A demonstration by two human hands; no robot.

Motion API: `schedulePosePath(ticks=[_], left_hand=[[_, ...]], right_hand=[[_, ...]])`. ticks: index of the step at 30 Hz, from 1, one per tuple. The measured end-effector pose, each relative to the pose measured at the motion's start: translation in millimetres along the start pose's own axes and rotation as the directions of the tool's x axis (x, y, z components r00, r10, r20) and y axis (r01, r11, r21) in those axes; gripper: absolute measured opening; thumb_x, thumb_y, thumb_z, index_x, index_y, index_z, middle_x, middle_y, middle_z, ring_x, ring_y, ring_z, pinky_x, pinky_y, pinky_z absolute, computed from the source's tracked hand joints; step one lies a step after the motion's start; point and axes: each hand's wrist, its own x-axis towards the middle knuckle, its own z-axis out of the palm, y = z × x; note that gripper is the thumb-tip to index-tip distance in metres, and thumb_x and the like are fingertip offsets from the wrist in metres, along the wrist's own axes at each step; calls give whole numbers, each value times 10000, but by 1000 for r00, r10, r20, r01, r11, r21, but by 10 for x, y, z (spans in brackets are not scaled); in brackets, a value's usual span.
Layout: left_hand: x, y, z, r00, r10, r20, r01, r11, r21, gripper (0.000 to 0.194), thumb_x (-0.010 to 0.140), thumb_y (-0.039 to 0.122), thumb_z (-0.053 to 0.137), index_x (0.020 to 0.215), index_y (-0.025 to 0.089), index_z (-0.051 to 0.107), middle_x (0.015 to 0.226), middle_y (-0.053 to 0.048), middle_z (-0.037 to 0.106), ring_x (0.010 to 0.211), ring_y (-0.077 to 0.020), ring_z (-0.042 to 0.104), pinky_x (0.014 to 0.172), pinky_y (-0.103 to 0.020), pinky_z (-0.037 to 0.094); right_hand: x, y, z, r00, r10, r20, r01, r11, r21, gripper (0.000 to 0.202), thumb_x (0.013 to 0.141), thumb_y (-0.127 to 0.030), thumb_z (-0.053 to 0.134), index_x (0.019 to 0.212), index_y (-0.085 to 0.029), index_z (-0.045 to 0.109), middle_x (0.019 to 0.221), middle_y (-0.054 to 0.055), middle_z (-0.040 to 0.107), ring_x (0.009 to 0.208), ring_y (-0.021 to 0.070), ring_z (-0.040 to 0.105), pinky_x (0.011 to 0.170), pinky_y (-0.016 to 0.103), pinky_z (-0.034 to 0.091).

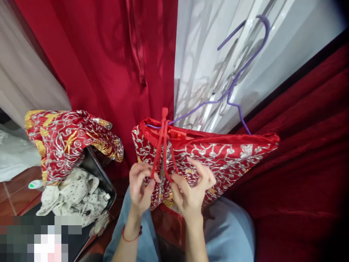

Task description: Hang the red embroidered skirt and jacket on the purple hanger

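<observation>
**Two hands are working red ribbons at the waistband of an embroidered garment**

Nearest, a seated-looking person's knees in light blue trousers (230,227) are framing the lower view. A thin red bracelet (132,239) is circling the left wrist. Between and above the knees, both hands are meeting in front of the garment. The left hand (141,187) is pinching strands of the red ribbons (165,145) between thumb and fingers. The right hand (194,189) is gripping another strand, just beside it, with its other fingers spreading loosely.

The red garment (234,160), glittering with silver and gold embroidery, is hanging right behind the hands, its open red waistband (209,136) facing up. The ribbons are rising in a narrow upright loop at the waistband's left part. A purple wire hanger (231,89) is reaching down into that opening, its hook standing free above.

The step in hand is seemingly the arranging or tying of these ribbons; whether a knot is already forming is impossible to tell. The next move is probably calling for a firm, even pinch on both sides, with the strands staying clear of the wire.

Farther left, a second patterned garment (65,142) is draping over a black frame (94,160), above a dotted white cloth (79,193). Behind everything, red curtains (109,54) and sheer white ones (199,43) are hanging.
</observation>
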Motion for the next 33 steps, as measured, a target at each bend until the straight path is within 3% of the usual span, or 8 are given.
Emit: schedulePosePath(ticks=[4, 10, 13, 16, 21, 25, 29, 33], left_hand=[[-405, -174, 13, 955, -274, 116, 291, 938, -187, 162, 925, 322, 563, 1071, 251, 566, 825, -26, 647, 956, -234, 641, 908, -382, 490], [-318, -250, -22, 774, -408, 485, 570, 783, -251, 283, 964, 357, 551, 1191, 191, 512, 909, -56, 705, 892, -185, 643, 893, -333, 458], [-288, -255, -26, 741, -399, 540, 599, 755, -265, 337, 965, 382, 559, 1229, 175, 530, 948, -70, 723, 914, -181, 655, 921, -323, 454], [-321, -257, -7, 745, -396, 537, 593, 761, -262, 339, 927, 366, 631, 1206, 176, 601, 911, -53, 728, 891, -169, 669, 906, -295, 475], [-362, -244, 44, 760, -404, 509, 594, 750, -291, 282, 878, 349, 693, 1106, 183, 703, 762, -12, 685, 669, -127, 648, 693, -238, 523], [-366, -220, 83, 780, -379, 498, 562, 774, -291, 234, 872, 390, 689, 941, 171, 733, 751, -18, 647, 514, -91, 563, 536, -223, 496], [-354, -234, 99, 846, -370, 385, 471, 857, -211, 195, 852, 369, 714, 860, 175, 740, 877, -59, 661, 762, -150, 636, 673, -237, 530], [-333, -309, 53, 887, -422, 191, 454, 872, -181, 160, 881, 338, 687, 895, 185, 733, 950, -59, 656, 918, -166, 629, 831, -254, 506]], right_hand=[[-544, 147, 30, 947, 308, 91, -319, 866, 386, 173, 857, -107, 563, 846, -253, 655, 1048, 48, 650, 959, 211, 624, 808, 378, 493], [-853, 255, 32, 683, 625, 379, -712, 450, 539, 224, 889, -247, 492, 817, -224, 702, 845, 43, 725, 838, 220, 685, 791, 358, 513], [-832, 273, 44, 593, 674, 442, -754, 271, 598, 121, 901, -306, 560, 897, -227, 650, 820, 24, 722, 791, 198, 686, 809, 358, 524], [-819, 274, 72, 577, 595, 560, -770, 167, 616, 123, 902, -321, 628, 977, -237, 577, 756, -7, 702, 658, 155, 664, 687, 299, 525], [-835, 168, 131, 503, 479, 719, -847, 108, 521, 172, 940, -348, 598, 1042, -235, 516, 715, -24, 688, 602, 128, 651, 661, 273, 521], [-853, 63, 187, 462, 530, 711, -863, 82, 499, 318, 914, -353, 627, 1151, -268, 433, 690, -60, 670, 600, 125, 647, 657, 264, 522], [-796, 50, 311, 461, 576, 675, -863, 112, 493, 478, 907, -330, 603, 1319, -284, 367, 729, -67, 657, 578, 112, 615, 616, 247, 506], [-689, 126, 571, 538, 574, 617, -838, 285, 466, 442, 919, -331, 549, 1330, -236, 415, 690, -67, 610, 592, 108, 582, 656, 250, 506]])
